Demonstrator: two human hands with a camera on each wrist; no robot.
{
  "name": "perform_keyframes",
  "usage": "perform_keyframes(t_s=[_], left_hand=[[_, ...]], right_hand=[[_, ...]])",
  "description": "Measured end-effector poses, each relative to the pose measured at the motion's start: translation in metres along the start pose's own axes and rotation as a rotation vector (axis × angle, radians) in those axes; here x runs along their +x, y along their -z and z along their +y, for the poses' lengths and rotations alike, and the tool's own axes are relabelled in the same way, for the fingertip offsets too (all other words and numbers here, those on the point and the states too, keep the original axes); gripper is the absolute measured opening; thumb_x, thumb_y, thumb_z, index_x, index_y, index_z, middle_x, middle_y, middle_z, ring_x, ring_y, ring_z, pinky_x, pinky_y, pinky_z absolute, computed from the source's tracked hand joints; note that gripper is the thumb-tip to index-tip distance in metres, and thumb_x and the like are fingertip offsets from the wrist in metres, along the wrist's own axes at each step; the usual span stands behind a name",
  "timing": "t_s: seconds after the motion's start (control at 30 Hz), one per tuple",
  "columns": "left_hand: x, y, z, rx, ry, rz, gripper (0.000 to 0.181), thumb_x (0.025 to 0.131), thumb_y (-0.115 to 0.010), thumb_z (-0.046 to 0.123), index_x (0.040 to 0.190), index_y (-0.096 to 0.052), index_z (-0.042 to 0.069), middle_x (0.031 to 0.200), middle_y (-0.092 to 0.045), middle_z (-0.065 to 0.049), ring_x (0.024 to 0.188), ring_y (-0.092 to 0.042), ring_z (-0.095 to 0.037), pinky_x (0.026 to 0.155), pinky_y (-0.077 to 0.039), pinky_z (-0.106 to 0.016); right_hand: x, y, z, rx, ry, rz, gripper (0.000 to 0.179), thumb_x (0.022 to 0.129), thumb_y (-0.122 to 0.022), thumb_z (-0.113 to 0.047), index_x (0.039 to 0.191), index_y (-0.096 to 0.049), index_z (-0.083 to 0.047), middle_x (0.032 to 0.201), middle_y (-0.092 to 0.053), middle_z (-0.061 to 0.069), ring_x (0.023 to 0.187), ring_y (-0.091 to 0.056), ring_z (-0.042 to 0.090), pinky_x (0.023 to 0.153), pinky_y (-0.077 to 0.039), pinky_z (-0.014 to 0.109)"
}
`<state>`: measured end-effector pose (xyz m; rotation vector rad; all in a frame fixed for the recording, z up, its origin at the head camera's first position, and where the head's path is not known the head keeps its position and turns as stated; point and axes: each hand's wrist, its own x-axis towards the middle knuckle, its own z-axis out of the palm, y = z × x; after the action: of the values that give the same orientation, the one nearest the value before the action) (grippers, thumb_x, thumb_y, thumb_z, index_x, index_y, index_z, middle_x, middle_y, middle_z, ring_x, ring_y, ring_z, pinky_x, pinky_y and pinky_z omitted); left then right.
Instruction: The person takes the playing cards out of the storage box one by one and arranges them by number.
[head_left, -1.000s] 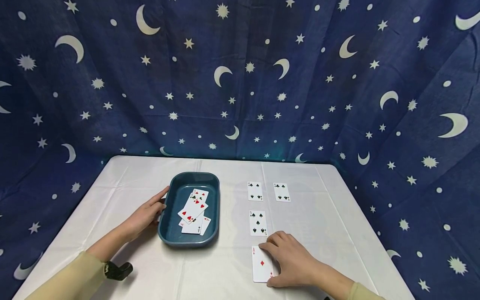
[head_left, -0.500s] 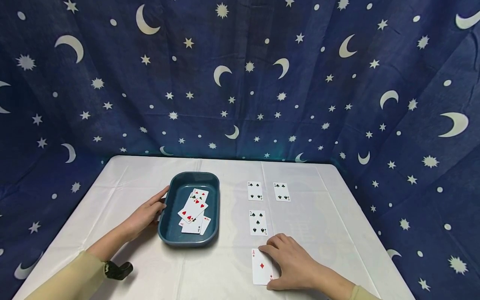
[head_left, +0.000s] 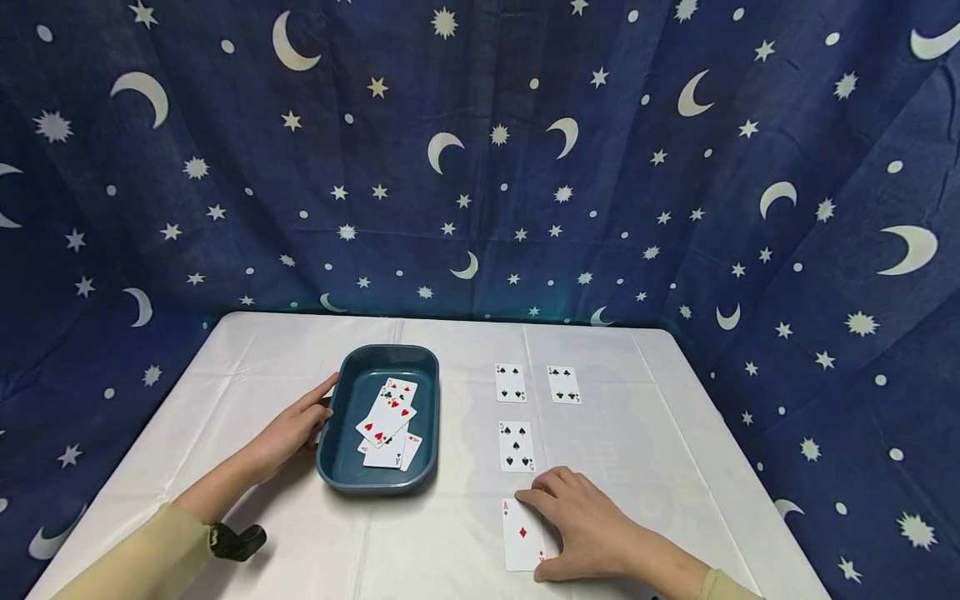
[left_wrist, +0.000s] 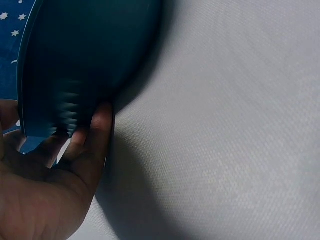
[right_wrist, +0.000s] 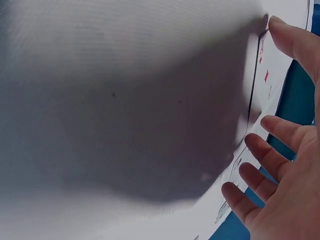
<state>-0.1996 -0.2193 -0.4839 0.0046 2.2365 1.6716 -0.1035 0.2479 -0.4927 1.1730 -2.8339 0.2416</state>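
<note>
My left hand [head_left: 288,429] rests against the near-left outer wall of a dark teal tray [head_left: 327,475]; the left wrist view shows its fingertips on that wall. Inside the tray lie several loosely overlapping cards, with a hearts card [head_left: 386,421] on top. At the front of the table my right hand [head_left: 585,525] spans the ace of diamonds [head_left: 520,542], a playing card lying face up. Finger and thumb pinch it at its far and near ends, and the hand covers its right side. In the right wrist view the thumb [right_wrist: 295,40] touches one end of the card.
Behind the ace lie the five of spades [head_left: 517,454], the four of spades [head_left: 511,388] and the four of clubs [head_left: 564,389], all face up. A white cloth covers the table [head_left: 450,533]. A starry blue curtain [head_left: 480,208] hangs behind it.
The ace of diamonds has slid slightly toward the near edge and a touch left, along with my right hand. My left hand and the tray have stayed put.
</note>
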Motion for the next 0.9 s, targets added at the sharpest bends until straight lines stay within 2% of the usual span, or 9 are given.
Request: perform_keyframes(t_s=[0.23,0.43,0.6,0.7,0.9], left_hand=[[0.0,0.002,-0.001,0.001,-0.009,-0.006,0.068,0.104,-0.042,0.017,0.166,-0.016,0.027,0.143,-0.037,-0.022,0.109,-0.047,-0.033,0.08,-0.05,-0.039],[0.0,0.003,-0.002,0.011,-0.017,-0.005,0.067,0.104,-0.042,0.017,0.166,-0.016,0.027,0.141,-0.037,-0.022,0.11,-0.046,-0.034,0.082,-0.05,-0.039],[-0.001,0.003,-0.001,0.011,-0.013,-0.003,0.068,0.104,-0.042,0.017,0.166,-0.016,0.027,0.141,-0.038,-0.022,0.112,-0.045,-0.034,0.082,-0.049,-0.04],[-0.001,0.002,-0.001,0.009,-0.013,-0.003,0.068,0.104,-0.042,0.017,0.166,-0.016,0.027,0.146,-0.037,-0.022,0.114,-0.046,-0.034,0.083,-0.05,-0.04],[-0.001,0.002,-0.001,0.01,-0.022,-0.012,0.068,0.104,-0.04,0.017,0.166,-0.015,0.026,0.145,-0.037,-0.022,0.115,-0.046,-0.033,0.087,-0.051,-0.04]], right_hand=[[0.006,0.007,0.002,0.018,-0.03,-0.014,0.087,0.062,-0.087,-0.06,0.137,-0.063,-0.023,0.121,-0.055,-0.011,0.117,-0.047,0.013,0.096,-0.043,0.041],[0.019,0.021,0.004,0.034,-0.084,-0.022,0.086,0.069,-0.084,-0.061,0.141,-0.061,-0.022,0.129,-0.055,-0.009,0.123,-0.047,0.015,0.103,-0.042,0.045],[0.035,0.031,0.007,0.03,-0.104,-0.006,0.085,0.072,-0.082,-0.062,0.144,-0.059,-0.023,0.133,-0.055,-0.006,0.125,-0.046,0.018,0.104,-0.04,0.047],[0.046,0.035,0.01,0.023,-0.099,0.022,0.085,0.074,-0.081,-0.061,0.146,-0.057,-0.023,0.136,-0.054,-0.005,0.128,-0.045,0.019,0.104,-0.039,0.049],[0.074,0.047,0.012,0.025,-0.081,0.082,0.083,0.079,-0.078,-0.06,0.148,-0.055,-0.022,0.141,-0.053,-0.003,0.132,-0.043,0.022,0.105,-0.038,0.051]])
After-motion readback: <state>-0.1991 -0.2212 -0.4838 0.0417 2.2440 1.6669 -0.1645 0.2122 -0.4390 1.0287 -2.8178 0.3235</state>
